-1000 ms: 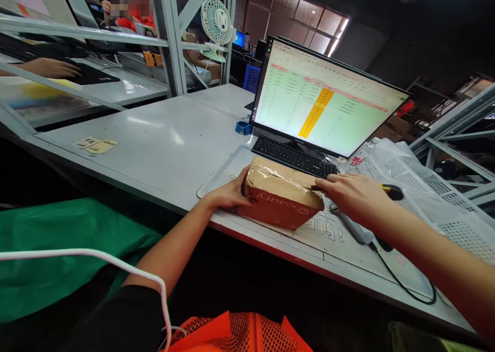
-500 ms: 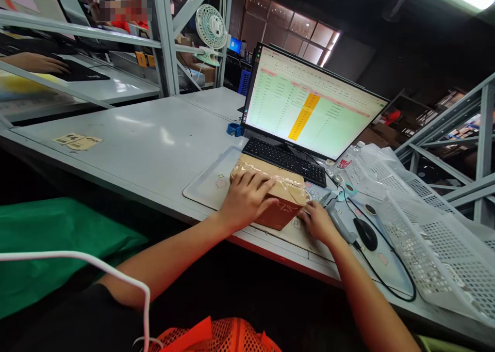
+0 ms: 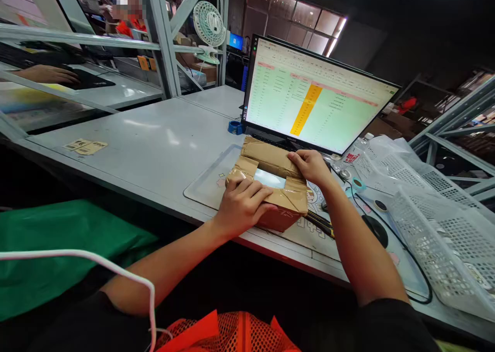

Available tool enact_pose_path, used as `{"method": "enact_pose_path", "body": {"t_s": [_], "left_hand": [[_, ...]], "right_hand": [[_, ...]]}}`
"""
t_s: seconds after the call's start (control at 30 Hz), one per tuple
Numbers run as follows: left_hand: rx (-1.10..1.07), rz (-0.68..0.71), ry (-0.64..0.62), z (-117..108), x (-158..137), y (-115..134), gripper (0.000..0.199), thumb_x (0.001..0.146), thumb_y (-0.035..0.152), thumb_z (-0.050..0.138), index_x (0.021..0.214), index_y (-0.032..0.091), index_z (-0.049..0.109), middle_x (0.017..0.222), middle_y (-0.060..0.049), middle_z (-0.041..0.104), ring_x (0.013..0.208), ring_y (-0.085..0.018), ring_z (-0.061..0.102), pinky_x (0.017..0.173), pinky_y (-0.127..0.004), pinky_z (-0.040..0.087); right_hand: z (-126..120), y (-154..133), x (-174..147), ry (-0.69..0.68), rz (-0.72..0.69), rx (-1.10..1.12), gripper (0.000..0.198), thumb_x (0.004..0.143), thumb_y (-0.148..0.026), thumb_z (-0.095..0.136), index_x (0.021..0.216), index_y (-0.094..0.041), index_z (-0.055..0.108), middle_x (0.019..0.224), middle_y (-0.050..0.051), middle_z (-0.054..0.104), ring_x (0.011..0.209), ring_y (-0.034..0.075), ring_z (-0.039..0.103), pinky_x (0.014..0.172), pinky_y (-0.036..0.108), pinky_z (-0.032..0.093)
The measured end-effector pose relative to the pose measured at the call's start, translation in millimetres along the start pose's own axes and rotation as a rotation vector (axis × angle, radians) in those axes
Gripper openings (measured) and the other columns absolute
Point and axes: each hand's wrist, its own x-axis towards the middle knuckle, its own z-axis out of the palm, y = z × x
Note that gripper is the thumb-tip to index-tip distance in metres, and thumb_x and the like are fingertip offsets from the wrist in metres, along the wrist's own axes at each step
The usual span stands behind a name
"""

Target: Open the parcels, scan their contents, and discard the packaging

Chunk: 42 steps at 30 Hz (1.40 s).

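Note:
A small brown cardboard box [image 3: 284, 219] sits on the desk mat in front of me, its top partly open. Through the gap shows something white or pale blue [image 3: 269, 178] inside. My left hand [image 3: 244, 202] grips the near left of the box, fingers on top and thumb against the front side. With my right hand [image 3: 309, 165] I pinch the far flap [image 3: 266, 153], which is lifted. Beside the box's right side lies a black and yellow box cutter [image 3: 320, 223], partly hidden by my right forearm.
Behind the box stand a keyboard, mostly hidden, and a monitor [image 3: 309, 94]. A black mouse [image 3: 376, 231], a tape roll [image 3: 359, 184] and white perforated baskets [image 3: 444, 243] are on the right. Labels [image 3: 85, 146] lie on the left. A co-worker's hand [image 3: 50, 75] rests beyond the metal frame.
The box top has gone from closed to partly open. My right hand has left the box's lower right and moved up to the far flap; the cutter now shows there. My left hand stays on the box.

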Motion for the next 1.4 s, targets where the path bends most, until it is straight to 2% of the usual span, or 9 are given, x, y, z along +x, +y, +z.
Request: {"method": "enact_pose_path", "body": {"t_s": [0.2,0.4,0.57,0.7,0.87,1.03,1.17,1.27,1.4], "left_hand": [[-0.054,-0.082,-0.389,-18.8,55.8,-14.5,0.044,0.107,0.055,0.055,0.118,0.017,0.075,0.116,-0.013,0.073,0.111,-0.031,0.065,0.093,-0.042,0.049],[-0.001,-0.09,-0.358,-53.1,66.6,-4.7,0.043,0.112,0.036,0.04,0.09,0.017,0.072,0.09,-0.009,0.074,0.088,-0.025,0.068,0.074,-0.034,0.048],[-0.069,-0.051,-0.676,-84.5,45.2,-6.5,0.038,0.106,0.02,0.04,0.131,0.022,0.068,0.106,-0.007,0.079,0.09,-0.025,0.073,0.075,-0.034,0.05],[-0.035,-0.088,-0.884,-74.4,86.2,-18.9,0.052,0.1,0.029,0.056,0.152,0.026,0.054,0.13,-0.01,0.074,0.106,-0.028,0.073,0.089,-0.037,0.052],[0.169,0.137,-1.064,-31.8,139.2,-17.2,0.061,0.082,0.031,0.077,0.14,0.018,0.064,0.133,-0.017,0.07,0.118,-0.036,0.066,0.094,-0.04,0.051],[0.243,0.23,-1.05,-5.3,139.4,-19.1,0.055,0.082,0.023,0.074,0.134,0.007,0.063,0.135,-0.025,0.067,0.127,-0.038,0.063,0.106,-0.044,0.047],[0.124,0.129,-0.99,-31.0,131.9,-35.5,0.065,0.077,0.047,0.08,0.127,0.011,0.063,0.129,-0.023,0.069,0.117,-0.04,0.066,0.1,-0.045,0.05],[-0.009,-0.053,-0.914,-61.2,117.0,-41.0,0.063,0.081,0.058,0.074,0.125,0.014,0.06,0.12,-0.019,0.072,0.106,-0.038,0.069,0.089,-0.045,0.054],[-0.207,-0.189,-0.634,-80.9,68.2,-27.0,0.07,0.083,0.059,0.073,0.138,0.019,0.055,0.135,-0.016,0.068,0.12,-0.037,0.067,0.101,-0.047,0.054]], "right_hand": [[19.0,21.8,7.4,-0.272,0.398,0.569,0.069,0.062,-0.088,0.077,0.062,-0.022,0.057,0.056,-0.001,0.052,0.051,0.012,0.041,0.048,0.028,0.03],[24.3,31.3,5.4,-0.239,0.427,0.586,0.067,0.065,-0.084,0.081,0.059,-0.021,0.058,0.054,0.0,0.054,0.048,0.011,0.041,0.046,0.027,0.028],[29.3,40.5,10.7,-0.24,0.389,0.566,0.071,0.061,-0.088,0.079,0.057,-0.021,0.057,0.054,0.0,0.054,0.048,0.011,0.04,0.046,0.027,0.026],[28.0,41.3,12.0,-0.247,0.328,0.51,0.073,0.06,-0.092,0.075,0.059,-0.021,0.058,0.055,-0.001,0.051,0.049,0.011,0.038,0.047,0.027,0.023],[28.5,39.8,14.1,-0.155,0.269,0.505,0.075,0.057,-0.092,0.075,0.053,-0.022,0.051,0.054,-0.002,0.044,0.052,0.011,0.035,0.05,0.028,0.022],[40.9,42.9,-1.3,0.225,0.289,0.604,0.076,0.063,-0.097,0.065,0.062,-0.022,0.052,0.064,0.0,0.051,0.063,0.015,0.046,0.055,0.028,0.034],[58.5,53.2,-55.8,0.187,0.24,0.863,0.095,0.072,-0.104,0.05,0.115,-0.022,0.07,0.113,0.014,0.074,0.103,0.03,0.07,0.084,0.039,0.056],[66.9,58.1,-109.1,0.07,0.052,0.996,0.11,0.07,-0.101,0.062,0.155,-0.032,0.052,0.162,0.013,0.052,0.149,0.035,0.05,0.12,0.051,0.043],[61.1,43.9,-163.9,0.127,0.003,1.092,0.139,0.057,-0.097,0.077,0.171,-0.048,0.015,0.18,0.001,0.021,0.165,0.033,0.022,0.131,0.053,0.029]]}}
